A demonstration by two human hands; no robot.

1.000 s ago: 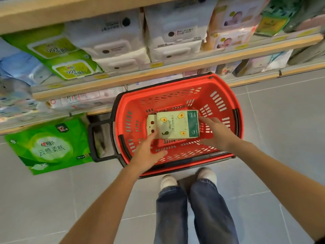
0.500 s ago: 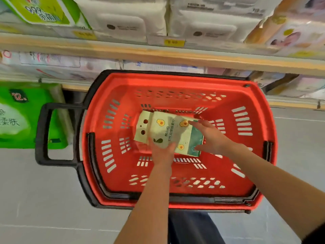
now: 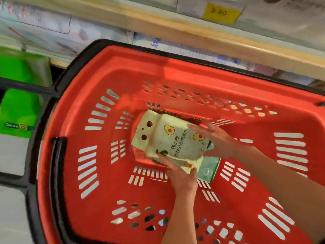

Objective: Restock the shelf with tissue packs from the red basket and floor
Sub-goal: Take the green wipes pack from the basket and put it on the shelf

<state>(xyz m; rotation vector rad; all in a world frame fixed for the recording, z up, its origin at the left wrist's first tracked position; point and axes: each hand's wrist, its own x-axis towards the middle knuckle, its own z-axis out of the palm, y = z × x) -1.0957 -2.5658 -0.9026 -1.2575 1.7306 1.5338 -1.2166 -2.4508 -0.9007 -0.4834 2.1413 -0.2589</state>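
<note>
A pale green tissue pack (image 3: 173, 140) with avocado prints lies on the bottom of the red basket (image 3: 175, 67). A second pack of the same kind (image 3: 209, 169) shows under it at the lower right. My left hand (image 3: 181, 173) grips the top pack's near edge, thumb on top. My right hand (image 3: 218, 138) holds its right end, fingers spread over the print. The wooden shelf (image 3: 175, 27) runs across the top, with white tissue packs (image 3: 58, 32) on the level below it.
A big green tissue pack (image 3: 19, 106) stands on the floor at the left, behind the basket's black handle (image 3: 17, 180). A yellow price tag (image 3: 221, 13) hangs on the shelf edge. Grey floor tiles (image 3: 12, 217) show at the lower left.
The view has dropped closer into the basket. Both hands have closed onto the top pack, its right end now raised off the pack beneath.
</note>
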